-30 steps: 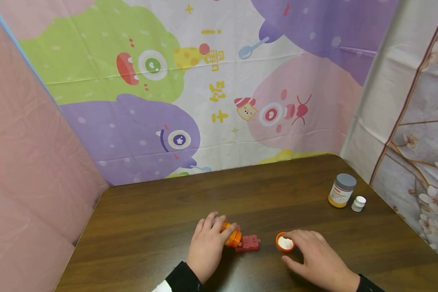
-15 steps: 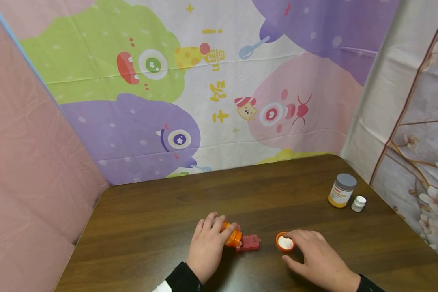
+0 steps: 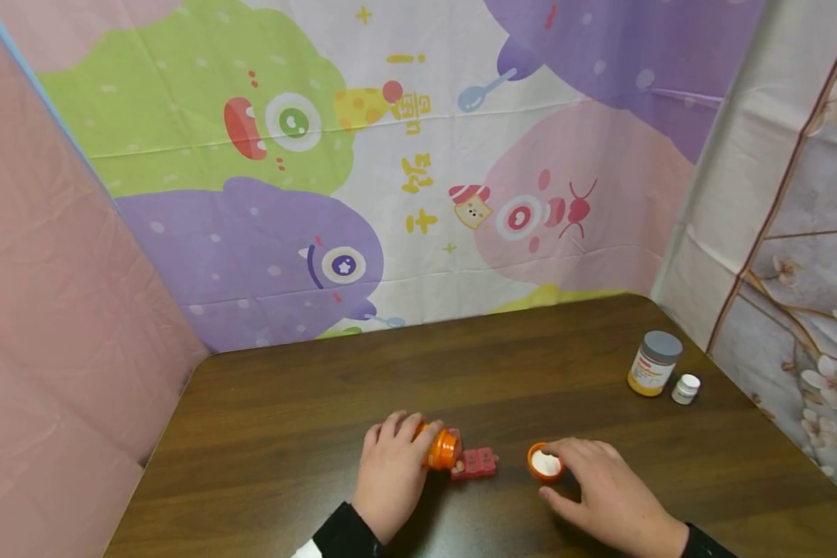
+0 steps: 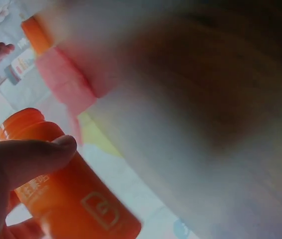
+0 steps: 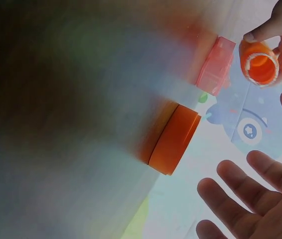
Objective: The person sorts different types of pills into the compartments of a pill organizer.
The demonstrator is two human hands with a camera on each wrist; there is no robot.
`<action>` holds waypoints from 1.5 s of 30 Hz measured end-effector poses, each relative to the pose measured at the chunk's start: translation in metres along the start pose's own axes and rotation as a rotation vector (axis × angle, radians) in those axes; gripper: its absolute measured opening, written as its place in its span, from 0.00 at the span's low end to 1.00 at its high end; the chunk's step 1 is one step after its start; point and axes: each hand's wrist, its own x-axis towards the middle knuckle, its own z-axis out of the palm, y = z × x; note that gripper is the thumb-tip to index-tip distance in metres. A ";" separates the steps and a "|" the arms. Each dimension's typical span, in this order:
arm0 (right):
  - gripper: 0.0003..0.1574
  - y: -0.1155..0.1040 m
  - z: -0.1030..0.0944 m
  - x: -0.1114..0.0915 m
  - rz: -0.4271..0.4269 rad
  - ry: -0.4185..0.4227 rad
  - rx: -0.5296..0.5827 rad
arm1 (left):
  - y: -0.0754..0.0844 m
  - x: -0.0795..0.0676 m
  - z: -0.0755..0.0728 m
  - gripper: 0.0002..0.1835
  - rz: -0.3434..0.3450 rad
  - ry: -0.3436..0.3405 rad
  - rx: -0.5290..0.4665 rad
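Note:
My left hand (image 3: 390,473) grips an orange pill bottle (image 3: 438,448), its thumb lying across the side in the left wrist view. The bottle is tilted, its uncapped mouth (image 5: 261,69) facing right. Just below that mouth is a red pill organizer (image 3: 477,463), with small tan pieces (image 3: 458,466) at its left end. An orange bottle cap (image 3: 545,463), white inside, lies upturned on the table. My right hand (image 3: 614,496) is beside the cap, fingertips overlapping its edge in the head view. In the right wrist view, those fingers are spread and apart from the cap (image 5: 176,139).
At the table's back right stand a jar with a grey lid (image 3: 654,364) and a small white bottle (image 3: 685,389). The brown wooden table (image 3: 307,411) meets a cartoon-printed cloth (image 3: 418,294) behind it. More hanging cloth borders both sides.
My left hand has turned slightly, and the bottle's mouth has risen a little from the pill organizer. My right hand and the cap have kept their places.

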 end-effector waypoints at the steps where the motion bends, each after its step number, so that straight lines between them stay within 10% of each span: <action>1: 0.30 0.000 0.000 0.000 0.004 -0.008 0.001 | 0.000 -0.001 -0.002 0.30 -0.007 0.012 -0.010; 9: 0.29 -0.002 -0.001 0.004 0.019 -0.060 -0.020 | 0.011 -0.016 -0.018 0.32 -0.075 0.070 -0.138; 16: 0.29 0.005 0.001 0.015 0.008 -0.091 -0.053 | 0.029 -0.029 -0.029 0.35 -0.229 -0.149 -0.418; 27: 0.34 0.022 0.010 0.033 0.037 -0.258 -0.101 | 0.046 -0.037 -0.023 0.39 -0.211 -0.371 -0.730; 45: 0.29 0.019 0.015 0.039 0.018 -0.358 -0.065 | 0.044 -0.037 -0.014 0.33 -0.175 -0.391 -0.899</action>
